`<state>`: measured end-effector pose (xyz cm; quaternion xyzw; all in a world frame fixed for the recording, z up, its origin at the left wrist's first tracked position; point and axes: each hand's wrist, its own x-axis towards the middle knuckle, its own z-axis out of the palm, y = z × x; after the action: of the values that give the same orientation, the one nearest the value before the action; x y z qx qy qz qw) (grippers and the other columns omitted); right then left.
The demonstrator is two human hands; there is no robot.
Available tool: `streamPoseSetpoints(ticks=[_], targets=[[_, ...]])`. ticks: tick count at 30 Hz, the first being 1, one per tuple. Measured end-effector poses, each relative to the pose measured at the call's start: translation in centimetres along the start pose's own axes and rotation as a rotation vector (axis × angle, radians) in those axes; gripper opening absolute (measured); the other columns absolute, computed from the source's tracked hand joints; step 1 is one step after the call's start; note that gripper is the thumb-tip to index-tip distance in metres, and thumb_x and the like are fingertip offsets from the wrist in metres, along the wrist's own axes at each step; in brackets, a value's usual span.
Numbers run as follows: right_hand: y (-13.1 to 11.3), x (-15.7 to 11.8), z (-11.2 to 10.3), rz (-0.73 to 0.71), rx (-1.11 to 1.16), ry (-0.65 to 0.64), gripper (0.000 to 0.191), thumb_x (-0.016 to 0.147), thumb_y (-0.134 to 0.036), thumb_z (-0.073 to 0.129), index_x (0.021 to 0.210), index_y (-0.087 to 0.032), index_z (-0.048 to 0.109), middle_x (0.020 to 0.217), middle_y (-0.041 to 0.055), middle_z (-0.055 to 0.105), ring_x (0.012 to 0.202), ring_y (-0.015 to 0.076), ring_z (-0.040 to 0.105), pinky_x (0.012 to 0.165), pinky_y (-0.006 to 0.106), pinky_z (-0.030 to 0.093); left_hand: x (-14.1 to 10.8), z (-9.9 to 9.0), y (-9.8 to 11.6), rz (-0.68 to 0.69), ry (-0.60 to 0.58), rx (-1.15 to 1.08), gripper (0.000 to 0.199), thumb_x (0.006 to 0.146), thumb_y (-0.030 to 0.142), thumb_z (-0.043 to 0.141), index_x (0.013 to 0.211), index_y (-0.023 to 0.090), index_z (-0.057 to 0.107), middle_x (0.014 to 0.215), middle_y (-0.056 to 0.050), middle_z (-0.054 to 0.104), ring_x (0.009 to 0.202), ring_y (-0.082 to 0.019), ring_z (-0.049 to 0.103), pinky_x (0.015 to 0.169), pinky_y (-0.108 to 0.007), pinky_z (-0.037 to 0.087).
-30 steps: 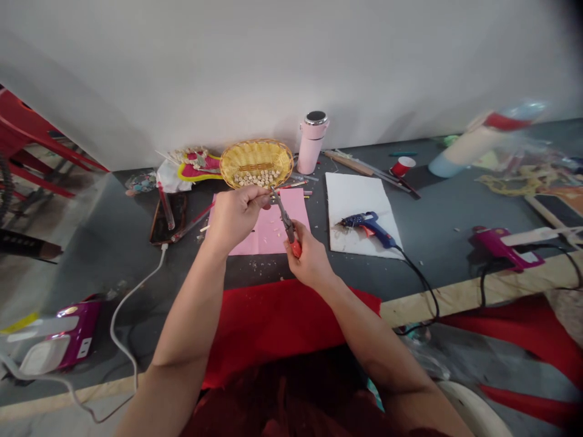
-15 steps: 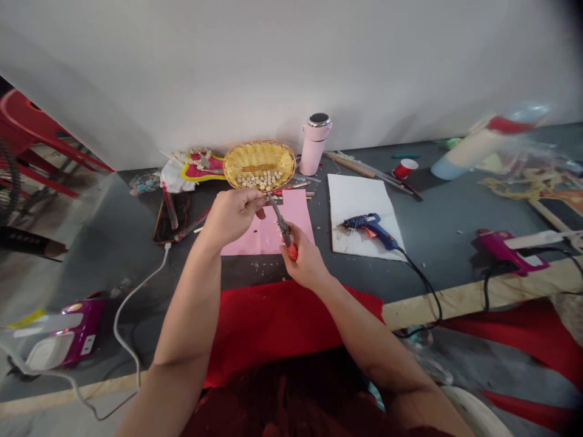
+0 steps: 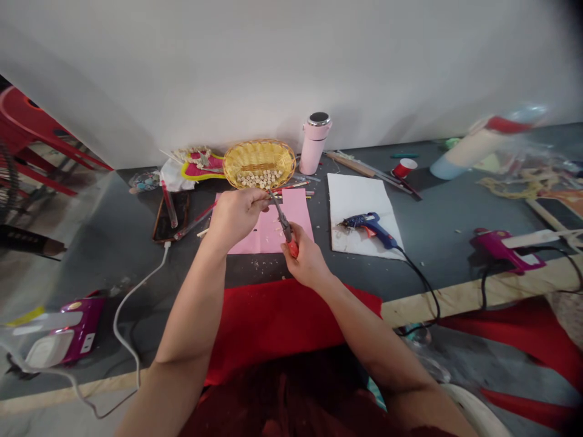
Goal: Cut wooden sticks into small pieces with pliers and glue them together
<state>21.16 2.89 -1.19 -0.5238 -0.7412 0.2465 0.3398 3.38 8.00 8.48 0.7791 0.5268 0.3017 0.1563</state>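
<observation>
My right hand [image 3: 303, 254] is closed round the red handle of a grey-jawed hand tool [image 3: 283, 222], which looks like pliers or cutters. Its tip points up and left to the fingertips of my left hand [image 3: 241, 215]. That hand is pinched on something too small to make out; a thin pale stick end [image 3: 203, 233] shows at its left side. Both hands are above a pink sheet [image 3: 296, 212] with small pale bits on it. Just behind them is a yellow woven basket [image 3: 259, 155] holding several small pale pieces.
A pink flask [image 3: 313, 145] stands behind, right of the basket. On a white board [image 3: 355, 194] lies a blue glue gun [image 3: 376, 230] with a black cable. At the left are a phone [image 3: 164, 221] and white cable. Red cloth [image 3: 291, 315] covers the front edge.
My left hand has shifted slightly right, and the pale stick end at its left has moved a little right too. The tool's jaws have moved slightly, still near the left fingertips.
</observation>
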Motion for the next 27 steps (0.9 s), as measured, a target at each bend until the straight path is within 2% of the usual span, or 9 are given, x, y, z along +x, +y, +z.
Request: streamPoseSetpoints(ticks=[3,8,11,14,17,21,25,27], targets=[[0.5,0.1,0.4,-0.045,0.098,0.003,0.052,0.084,-0.024,0.049,0.134,-0.021,0.033,0.123,0.0126,0.057,0.106,0.0249,0.06,0.087,0.04,0.05,0.0,-0.2,-0.5,0.023,-0.017,-0.061,0.022,0.084,0.025,0.051,0.08,0.02,0.072,0.08,-0.002,0.073,0.075,-0.016,0.065,0.067,-0.025,0.044],[0.8,0.0,0.7,-0.098,0.179,-0.021,0.058,0.084,-0.022,0.051,0.138,-0.022,0.03,0.125,0.0128,0.054,0.11,0.025,0.057,0.093,0.044,0.047,-0.1,-1.1,-1.2,0.025,-0.106,-0.158,0.024,0.084,0.031,0.052,0.079,0.019,0.073,0.08,-0.003,0.073,0.073,-0.016,0.065,0.067,-0.025,0.047],[0.8,-0.1,0.8,-0.101,0.18,-0.021,0.058,0.084,-0.022,0.051,0.138,-0.022,0.029,0.124,0.0126,0.055,0.109,0.0246,0.058,0.093,0.043,0.048,-0.1,-1.5,-1.2,0.014,-0.135,-0.196,0.025,0.084,0.031,0.052,0.077,0.018,0.073,0.079,-0.003,0.073,0.072,-0.016,0.065,0.065,-0.023,0.047],[0.6,-0.3,0.9,-0.077,0.146,-0.039,0.057,0.084,-0.021,0.05,0.138,-0.022,0.03,0.119,0.0123,0.059,0.1,0.0243,0.061,0.087,0.042,0.05,-0.1,-1.5,-1.3,0.007,-0.151,-0.203,0.024,0.083,0.029,0.053,0.076,0.019,0.074,0.079,-0.003,0.073,0.073,-0.016,0.066,0.065,-0.023,0.046],[0.2,-0.4,0.9,-0.051,0.107,-0.034,0.054,0.084,-0.022,0.049,0.135,-0.019,0.032,0.116,0.0132,0.06,0.095,0.0249,0.063,0.082,0.041,0.052,0.0,-1.1,-1.4,-0.006,-0.149,-0.192,0.024,0.083,0.029,0.053,0.076,0.019,0.074,0.079,-0.002,0.073,0.074,-0.015,0.065,0.066,-0.023,0.046],[-0.3,-0.3,0.6,-0.035,0.066,-0.024,0.049,0.084,-0.023,0.048,0.131,-0.017,0.036,0.118,0.0152,0.06,0.099,0.0275,0.062,0.084,0.042,0.051,0.2,-0.5,-1.6,-0.026,-0.135,-0.174,0.024,0.084,0.028,0.052,0.076,0.018,0.072,0.078,-0.002,0.073,0.073,-0.015,0.064,0.065,-0.024,0.045],[-0.4,-0.2,0.2,-0.02,0.048,-0.018,0.047,0.084,-0.024,0.048,0.13,-0.02,0.038,0.116,0.0134,0.061,0.097,0.0277,0.063,0.081,0.042,0.051,0.4,0.0,-1.5,-0.039,-0.14,-0.177,0.02,0.081,0.028,0.054,0.08,0.019,0.072,0.077,-0.001,0.072,0.068,-0.014,0.062,0.061,-0.023,0.043],[-0.3,-0.1,0.1,-0.015,0.052,-0.005,0.048,0.084,-0.025,0.049,0.13,-0.02,0.038,0.116,0.0126,0.061,0.097,0.0276,0.063,0.082,0.042,0.051,0.4,0.2,-1.5,-0.05,-0.087,-0.156,0.017,0.078,0.03,0.06,0.084,0.019,0.072,0.077,-0.001,0.072,0.068,-0.014,0.062,0.06,-0.023,0.043]])
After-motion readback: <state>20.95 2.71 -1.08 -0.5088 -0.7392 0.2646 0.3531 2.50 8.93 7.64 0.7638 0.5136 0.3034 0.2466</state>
